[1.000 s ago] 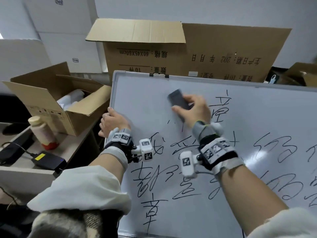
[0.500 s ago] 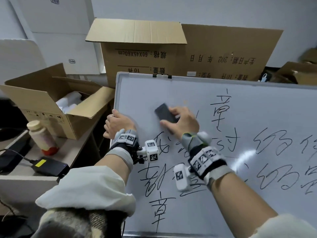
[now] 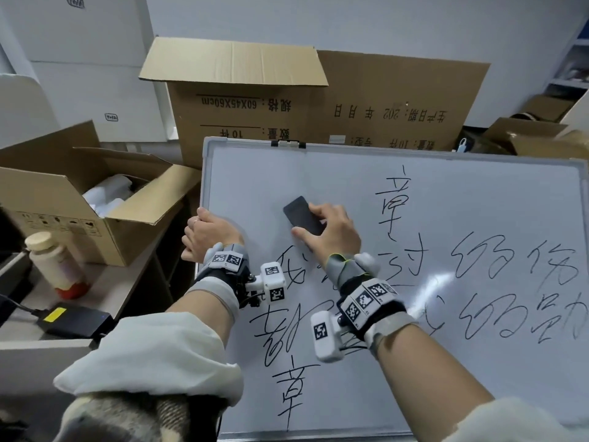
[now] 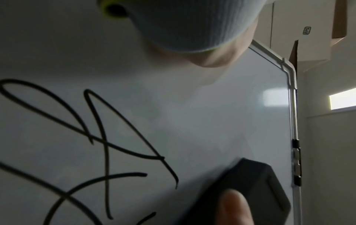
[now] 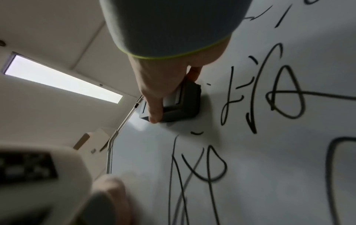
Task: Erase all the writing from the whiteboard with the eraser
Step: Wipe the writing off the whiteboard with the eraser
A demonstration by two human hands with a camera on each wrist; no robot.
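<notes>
The whiteboard [image 3: 255,173] leans tilted in front of me, its upper left wiped bare. Black handwriting [image 3: 395,212] covers the middle, the right side and the lower left. My right hand [image 3: 328,231] grips the dark eraser [image 3: 301,215] and presses it flat on the board, just above the left column of writing. In the right wrist view the thumb and fingers pinch the eraser [image 5: 183,105] by its sides. My left hand [image 3: 207,234] grips the board's left edge. The left wrist view shows the eraser [image 4: 256,187] near the board's top edge.
A large cardboard box [image 3: 318,100] stands behind the board. An open box [image 3: 95,199] sits on the desk at left, with a white bottle [image 3: 54,266] and a black power adapter [image 3: 76,320] in front of it. More boxes [image 3: 541,135] lie at the back right.
My right hand has slid the eraser down and to the left across the board, and a few strokes near it are gone. The left hand has kept its hold on the edge.
</notes>
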